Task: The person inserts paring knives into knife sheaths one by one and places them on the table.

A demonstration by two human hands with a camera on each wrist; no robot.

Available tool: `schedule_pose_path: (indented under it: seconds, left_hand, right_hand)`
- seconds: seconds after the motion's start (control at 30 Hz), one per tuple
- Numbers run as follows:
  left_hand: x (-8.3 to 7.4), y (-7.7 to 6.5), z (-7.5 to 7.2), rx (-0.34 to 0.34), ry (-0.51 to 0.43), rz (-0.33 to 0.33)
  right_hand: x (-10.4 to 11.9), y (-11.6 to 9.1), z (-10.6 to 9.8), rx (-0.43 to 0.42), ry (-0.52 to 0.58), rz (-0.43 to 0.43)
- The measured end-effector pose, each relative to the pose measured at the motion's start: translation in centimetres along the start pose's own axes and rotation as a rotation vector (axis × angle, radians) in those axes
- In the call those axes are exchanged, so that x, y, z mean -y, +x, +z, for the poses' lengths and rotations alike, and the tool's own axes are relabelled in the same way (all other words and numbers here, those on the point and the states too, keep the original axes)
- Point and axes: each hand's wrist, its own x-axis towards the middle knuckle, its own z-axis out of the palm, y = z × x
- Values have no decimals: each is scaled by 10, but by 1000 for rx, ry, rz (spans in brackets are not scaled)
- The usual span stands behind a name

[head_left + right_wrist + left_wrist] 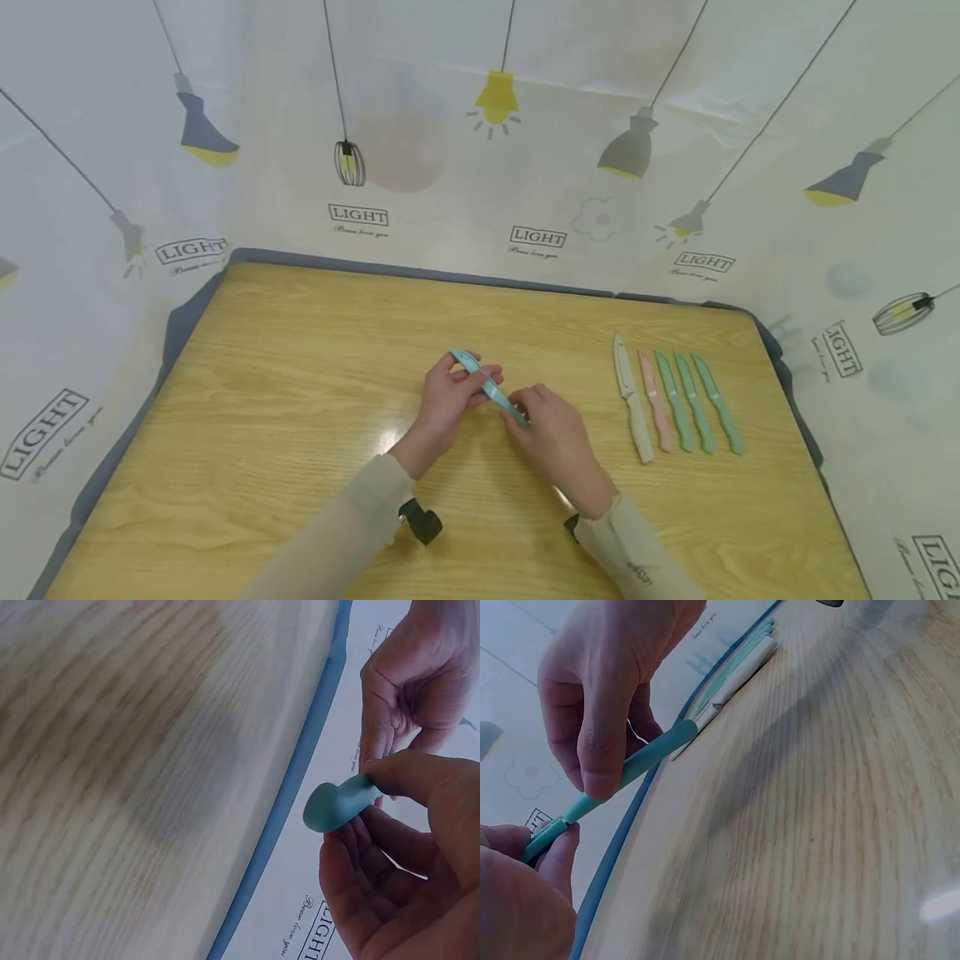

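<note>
A teal knife (491, 390) with a covered blade is held above the table between both hands, slanting down to the right. My left hand (442, 400) pinches it by the covered blade, and the tip points up and away. My right hand (557, 429) grips the handle, thumb on one side and fingers on the other. The left wrist view shows the teal handle (656, 754) meeting the sheath (546, 838) close to the left fingertips. In the right wrist view, the rounded handle end (324, 808) sticks out past the right thumb.
To the right, a row of knives lies on the wooden table (300, 375): one cream knife (637, 421), one pink knife (657, 404) and three green ones, the outermost green knife (723, 412) farthest right. A lamp-printed curtain (450, 192) surrounds the table beyond its grey-blue edge.
</note>
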Motion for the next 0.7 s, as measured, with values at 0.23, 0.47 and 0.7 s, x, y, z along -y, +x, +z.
schedule_pose_path:
  seconds: [0.23, 0.47, 0.7]
  left_hand:
    - [-4, -3, -5, 30, 93, 38]
    - [-20, 1, -28, -50, 155, 35]
    - [-33, 4, -50, -113, 178, 53]
  right_hand:
    - [-21, -10, -17, 31, -13, 141]
    - [-88, -29, -47, -20, -23, 246]
    - [-151, -45, -82, 71, -32, 431]
